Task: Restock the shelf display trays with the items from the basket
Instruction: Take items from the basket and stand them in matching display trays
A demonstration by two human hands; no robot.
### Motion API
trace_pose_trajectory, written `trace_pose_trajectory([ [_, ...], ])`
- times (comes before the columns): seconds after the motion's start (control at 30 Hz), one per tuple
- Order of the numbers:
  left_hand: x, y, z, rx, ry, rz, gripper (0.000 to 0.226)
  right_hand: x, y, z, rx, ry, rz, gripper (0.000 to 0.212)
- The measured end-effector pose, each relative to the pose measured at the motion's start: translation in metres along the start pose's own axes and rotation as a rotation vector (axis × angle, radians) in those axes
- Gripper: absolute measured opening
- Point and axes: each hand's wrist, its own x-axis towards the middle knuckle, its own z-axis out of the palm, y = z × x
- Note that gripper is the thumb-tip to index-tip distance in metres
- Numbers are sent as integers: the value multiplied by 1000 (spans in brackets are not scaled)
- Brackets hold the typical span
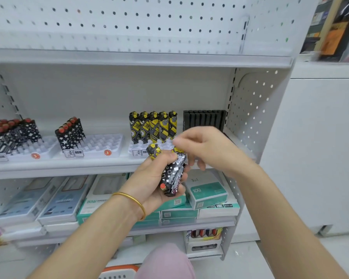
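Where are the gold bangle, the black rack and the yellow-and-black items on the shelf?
gold bangle (135,199), head view, upper curve of the band.
black rack (204,120), head view, middle of its slotted front.
yellow-and-black items (154,127), head view, middle item's body.

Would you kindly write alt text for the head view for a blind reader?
A person's left hand grips a bundle of patterned items before a white shelf, the right hand close above it. On the shelf, display trays are partly filled with black-and-white items and yellow-black items.
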Motion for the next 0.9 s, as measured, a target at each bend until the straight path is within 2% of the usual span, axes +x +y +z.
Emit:
trace_pose_trajectory([
  [0.03,-2,1,-2,-7,6,1,18,1,-2,6,18,-34,6,14],
  [0.1,-5,4,-7,-45,29,-11,14,7,-3,17,31,5,5,11],
  [0.2,-10,8,-12,-143,65,-27,8,16,-6,35,38,137,-4,12],
  [0.33,-12,10,-10,-232,104,-13,13,20,-12,59,-83,374,-62,19],
  [0.47,-14,12,-14,-238,168,44,5,25,-16,72,-4,533,-104,15],
  [0.57,-17,15,-18,-242,190,93,10,32,-14,81,48,634,-122,13],
  [0.67,-21,18,-27,-206,185,137,3,40,-14,81,245,592,-96,11],
  [0.73,-23,20,-36,-172,195,160,5,47,-16,77,293,539,-95,11],
  [0.83,-28,24,-50,-147,219,163,6,59,-22,71,206,490,-137,12],
  [0.9,-30,27,-59,-138,228,151,7,69,-27,67,14,471,-182,14],
])
